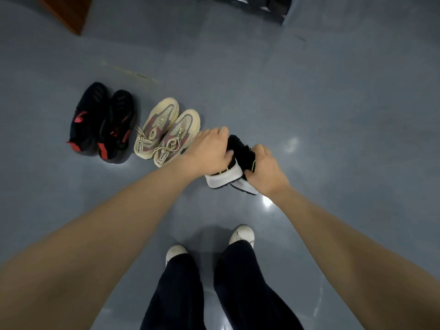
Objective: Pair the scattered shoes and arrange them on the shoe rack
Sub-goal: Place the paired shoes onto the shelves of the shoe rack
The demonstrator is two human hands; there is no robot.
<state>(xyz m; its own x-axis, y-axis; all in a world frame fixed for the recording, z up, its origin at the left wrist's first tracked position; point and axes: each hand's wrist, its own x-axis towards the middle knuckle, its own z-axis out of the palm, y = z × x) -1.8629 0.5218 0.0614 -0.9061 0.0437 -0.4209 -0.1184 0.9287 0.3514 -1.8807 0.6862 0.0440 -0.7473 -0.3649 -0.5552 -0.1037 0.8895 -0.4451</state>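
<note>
Left hand (212,148) and right hand (264,167) each grip one black white-soled sneaker (228,177), apparently by the collars; if either grip is loose, a sneaker could drop onto the beige pair (166,132).

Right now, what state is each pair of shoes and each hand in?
Black sneakers with red accents: paired side by side on the grey floor, upright.
Beige mesh sneakers with laces: paired beside the black-red ones, upright.
Black sneakers with white soles: together, gripped by both hands.
Left hand: grips one shoe.
Right hand: grips the other.
</note>
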